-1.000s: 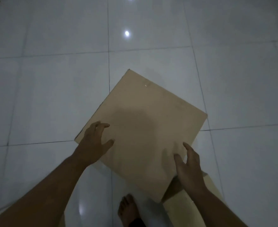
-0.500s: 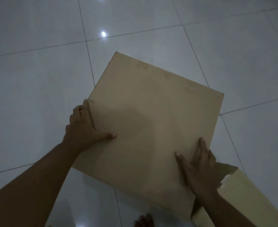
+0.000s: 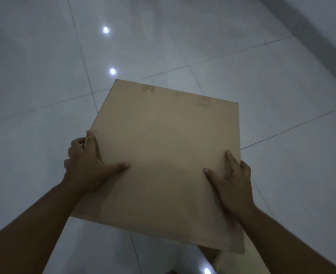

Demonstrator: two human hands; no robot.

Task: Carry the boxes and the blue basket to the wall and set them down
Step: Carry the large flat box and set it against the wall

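Observation:
A large brown cardboard box (image 3: 169, 147) fills the middle of the view, its flat top facing me, held above the floor. My left hand (image 3: 88, 165) grips its left edge, thumb on top and fingers curled around the side. My right hand (image 3: 232, 178) clasps the right edge, thumb and a finger spread on the top. A second cardboard box (image 3: 240, 262) shows partly at the bottom right, under my right forearm. No blue basket is in view.
Glossy white floor tiles (image 3: 44, 76) spread all around, with light spots reflected in them. A darker strip where floor meets wall (image 3: 311, 20) runs across the upper right corner.
Both hands went from reaching over the box to gripping its sides. The box has risen toward me and turned; the view has swung toward the wall at upper right.

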